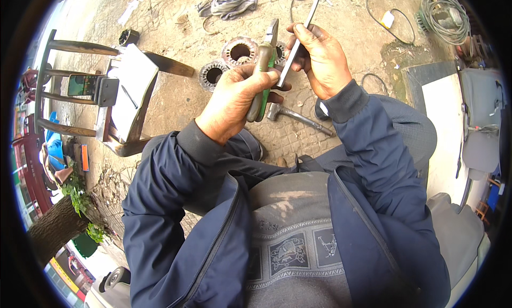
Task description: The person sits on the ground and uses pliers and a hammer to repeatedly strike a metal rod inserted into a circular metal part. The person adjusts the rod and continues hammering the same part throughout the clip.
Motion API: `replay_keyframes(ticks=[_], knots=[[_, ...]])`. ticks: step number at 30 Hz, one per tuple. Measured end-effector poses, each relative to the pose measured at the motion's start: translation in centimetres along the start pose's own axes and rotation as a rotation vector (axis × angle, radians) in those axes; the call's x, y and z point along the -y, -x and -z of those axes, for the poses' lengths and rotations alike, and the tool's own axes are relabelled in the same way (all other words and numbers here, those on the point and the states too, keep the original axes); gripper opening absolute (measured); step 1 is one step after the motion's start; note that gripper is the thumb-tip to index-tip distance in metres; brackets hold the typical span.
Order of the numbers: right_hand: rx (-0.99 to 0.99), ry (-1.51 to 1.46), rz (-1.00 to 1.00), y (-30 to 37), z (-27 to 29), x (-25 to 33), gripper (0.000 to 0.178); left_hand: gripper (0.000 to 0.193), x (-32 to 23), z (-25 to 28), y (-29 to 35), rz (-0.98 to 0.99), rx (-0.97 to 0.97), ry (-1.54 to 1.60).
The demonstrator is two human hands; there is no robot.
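My left hand (226, 101) is closed round a pair of pliers (260, 92) with green and brown handles, jaws pointing away from me. In my right hand (326, 63) is a long thin metal bar (312, 12), gripped between thumb and fingers. Its lower end reaches down to the left hand's fingertips, beside the pliers. Whether the fingers there touch the bar is unclear. Beyond the hands, slotted metal rings like motor stators stand on the ground, one ring (228, 52) partly behind the pliers and another (205, 77) nearer. A hammer (301, 119) lies below the hands, between my legs.
On the left stands a wooden chair (74, 46) with a white board (133, 79), a pen and a phone on it. Grey cloth (229, 7) lies at the back. Coiled cable (445, 15) sits far right, near a pale panel (442, 121) and grey seat.
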State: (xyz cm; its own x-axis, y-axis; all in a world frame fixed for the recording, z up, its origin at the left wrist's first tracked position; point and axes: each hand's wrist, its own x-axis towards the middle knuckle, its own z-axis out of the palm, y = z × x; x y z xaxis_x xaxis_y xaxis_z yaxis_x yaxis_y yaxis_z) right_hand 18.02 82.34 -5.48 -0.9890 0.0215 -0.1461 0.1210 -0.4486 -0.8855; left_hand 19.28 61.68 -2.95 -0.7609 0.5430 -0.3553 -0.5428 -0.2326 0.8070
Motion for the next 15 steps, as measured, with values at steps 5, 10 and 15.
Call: replay_keyframes(ticks=[5,10,15], knots=[[-0.040,0.032,0.040,-0.33,0.38,-0.37,0.024,0.035,-0.13,-0.46,0.03,0.013,0.075,0.011],[-0.076,0.061,0.073,-0.44,0.73,-0.29,0.024,0.037,0.01,-0.08,-0.15,0.015,0.062,-0.063],[-0.052,0.073,0.081,-0.36,0.85,-0.28,0.025,0.037,0.37,0.21,-0.29,-0.002,0.065,-0.106]])
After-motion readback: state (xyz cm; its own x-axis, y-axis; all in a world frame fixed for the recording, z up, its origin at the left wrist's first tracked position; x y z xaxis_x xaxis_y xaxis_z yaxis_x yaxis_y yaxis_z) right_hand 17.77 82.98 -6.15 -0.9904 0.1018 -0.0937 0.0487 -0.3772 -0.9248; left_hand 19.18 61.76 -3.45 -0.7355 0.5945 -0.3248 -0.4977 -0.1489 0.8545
